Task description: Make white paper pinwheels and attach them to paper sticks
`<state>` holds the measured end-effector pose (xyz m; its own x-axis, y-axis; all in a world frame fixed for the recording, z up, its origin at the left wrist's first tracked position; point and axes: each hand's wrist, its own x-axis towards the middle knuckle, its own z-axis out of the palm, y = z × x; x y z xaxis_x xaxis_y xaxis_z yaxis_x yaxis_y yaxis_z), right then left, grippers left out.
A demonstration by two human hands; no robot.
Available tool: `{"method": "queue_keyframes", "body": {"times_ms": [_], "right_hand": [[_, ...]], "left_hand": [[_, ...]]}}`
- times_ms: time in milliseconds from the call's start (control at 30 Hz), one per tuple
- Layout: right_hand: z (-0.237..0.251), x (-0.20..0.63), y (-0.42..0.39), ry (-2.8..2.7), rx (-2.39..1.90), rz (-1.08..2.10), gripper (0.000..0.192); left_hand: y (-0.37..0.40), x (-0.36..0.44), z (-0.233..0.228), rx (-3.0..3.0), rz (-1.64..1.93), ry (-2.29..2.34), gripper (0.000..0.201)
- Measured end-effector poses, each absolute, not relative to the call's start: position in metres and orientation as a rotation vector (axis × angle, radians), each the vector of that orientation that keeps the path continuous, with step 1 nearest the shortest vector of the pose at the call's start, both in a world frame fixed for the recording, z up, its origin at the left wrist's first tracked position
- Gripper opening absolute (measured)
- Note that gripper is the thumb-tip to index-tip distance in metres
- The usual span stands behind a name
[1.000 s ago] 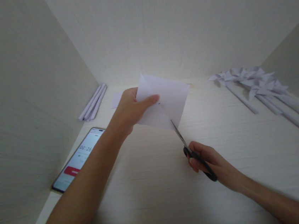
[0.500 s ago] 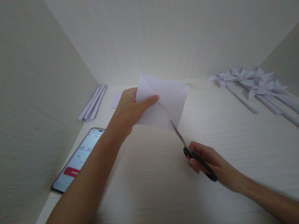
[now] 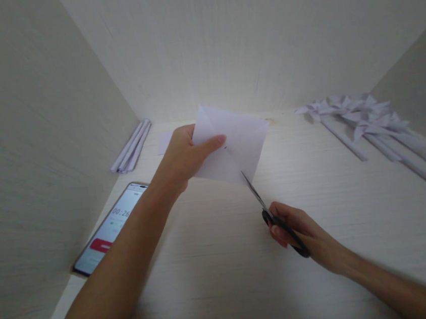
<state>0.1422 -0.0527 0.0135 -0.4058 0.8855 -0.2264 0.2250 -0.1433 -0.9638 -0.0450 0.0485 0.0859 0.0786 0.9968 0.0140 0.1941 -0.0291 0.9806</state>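
A square sheet of white paper (image 3: 243, 133) is pinched in my left hand (image 3: 187, 154), thumb on top and the other fingers hidden beneath. The sheet has a faint diagonal crease and a small dark dot near its middle, close to my thumb tip. My right hand (image 3: 300, 229) is closed round the black handles of a pair of scissors (image 3: 255, 191). The blades look nearly closed, and their tip lies over the paper's near corner, in line with the crease. Whether the paper is between the blades there I cannot tell.
Left of my forearm lies a phone (image 3: 116, 223) showing a timer. Behind it rest several rolled paper sticks (image 3: 131, 146). More white paper (image 3: 164, 141) lies behind my left hand. Several paper pinwheels (image 3: 371, 120) on sticks lie at the right. Pale walls (image 3: 223, 41) enclose the table (image 3: 225, 275).
Almost nothing differs. The scissor tip appears very slightly farther left on the paper, and the whole view has shifted a little. Both hands keep their hold.
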Motion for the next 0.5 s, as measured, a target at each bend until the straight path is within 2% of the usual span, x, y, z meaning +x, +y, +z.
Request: {"method": "queue_keyframes", "body": {"times_ms": [500], "right_hand": [[0.0125,0.1433,-0.0534,-1.564,-1.221,1.609,0.035]], "left_hand": [[0.0486,-0.0448,0.0855,1.416,1.076,1.28,0.032]]}}
